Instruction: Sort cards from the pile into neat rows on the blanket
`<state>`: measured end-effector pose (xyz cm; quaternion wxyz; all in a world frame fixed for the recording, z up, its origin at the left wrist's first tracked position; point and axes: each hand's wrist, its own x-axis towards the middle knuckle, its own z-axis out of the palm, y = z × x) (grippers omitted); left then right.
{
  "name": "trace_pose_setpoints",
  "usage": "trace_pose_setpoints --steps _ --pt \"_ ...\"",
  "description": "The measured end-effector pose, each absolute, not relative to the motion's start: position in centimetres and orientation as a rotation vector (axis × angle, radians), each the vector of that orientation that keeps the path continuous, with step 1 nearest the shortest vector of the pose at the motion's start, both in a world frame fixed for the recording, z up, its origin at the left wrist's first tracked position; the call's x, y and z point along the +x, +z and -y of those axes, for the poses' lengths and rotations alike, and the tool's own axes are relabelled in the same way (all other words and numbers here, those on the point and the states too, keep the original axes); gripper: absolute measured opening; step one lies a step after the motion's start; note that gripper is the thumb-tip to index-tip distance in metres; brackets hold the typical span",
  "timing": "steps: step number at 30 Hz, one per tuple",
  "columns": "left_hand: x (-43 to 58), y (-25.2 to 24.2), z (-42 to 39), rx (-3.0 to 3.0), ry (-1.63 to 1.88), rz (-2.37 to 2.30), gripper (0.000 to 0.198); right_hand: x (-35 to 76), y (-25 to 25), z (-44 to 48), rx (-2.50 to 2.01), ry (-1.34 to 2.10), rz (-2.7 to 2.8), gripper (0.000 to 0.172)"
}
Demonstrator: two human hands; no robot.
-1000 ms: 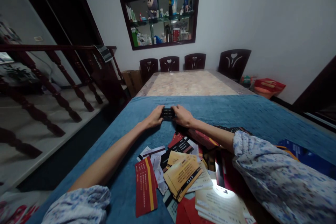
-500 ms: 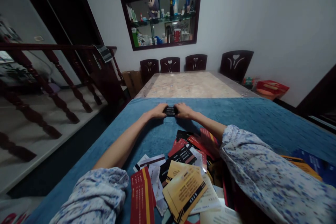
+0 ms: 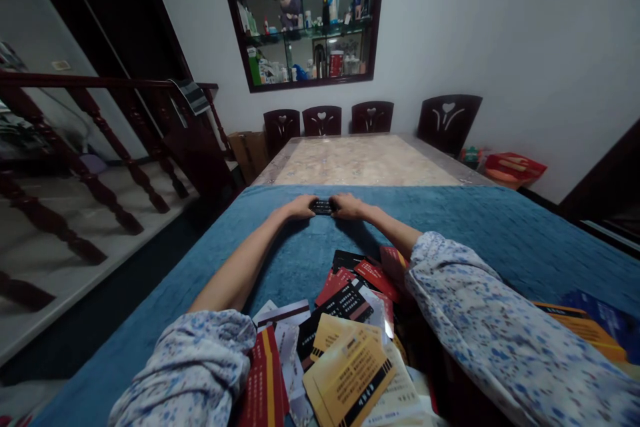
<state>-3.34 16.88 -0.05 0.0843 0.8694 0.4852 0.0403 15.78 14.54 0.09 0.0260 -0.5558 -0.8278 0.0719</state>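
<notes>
Far out over the blue cloth (image 3: 280, 247), a black card (image 3: 323, 206) with pale print lies between my two hands. My left hand (image 3: 301, 206) grips its left edge and my right hand (image 3: 347, 205) its right edge, fingers closed. Whether more cards are stacked under it, I cannot tell. Nearer me, between my forearms, spreads a loose heap of cards: a gold card (image 3: 350, 377) on top, a red card with a yellow stripe (image 3: 265, 373) at the left, and black cards (image 3: 345, 303) and red cards (image 3: 375, 278) behind. My right sleeve covers part of the heap.
Orange cards (image 3: 580, 327) and blue cards (image 3: 605, 317) lie at the right, partly behind my sleeve. Beyond the cloth the stone-patterned tabletop (image 3: 350, 160) continues to dark chairs (image 3: 373, 117). A wooden railing (image 3: 90, 113) runs along the left.
The view has shifted slightly. My hands still hold the black card at nearly the same place on the cloth, and my right forearm has moved a little to the left.
</notes>
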Motion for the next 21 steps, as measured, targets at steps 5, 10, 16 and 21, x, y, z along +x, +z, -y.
trace_pose_setpoints --steps 5,10,16,21 --pt "-3.0 -0.2 -17.1 2.533 0.103 -1.616 0.062 15.6 0.2 -14.4 -1.813 0.256 2.49 0.054" --pt "-3.1 -0.2 -17.1 2.439 0.077 -1.707 0.061 15.5 0.2 -14.3 -1.862 0.307 2.431 0.048" --pt "-4.2 -0.9 -17.9 2.417 0.139 -1.628 0.057 15.9 -0.1 -14.0 -1.837 0.343 2.403 0.048" --pt "-4.7 -1.9 -18.4 2.458 0.282 -1.572 0.05 15.9 -0.3 -13.9 -1.828 0.338 2.382 0.046"
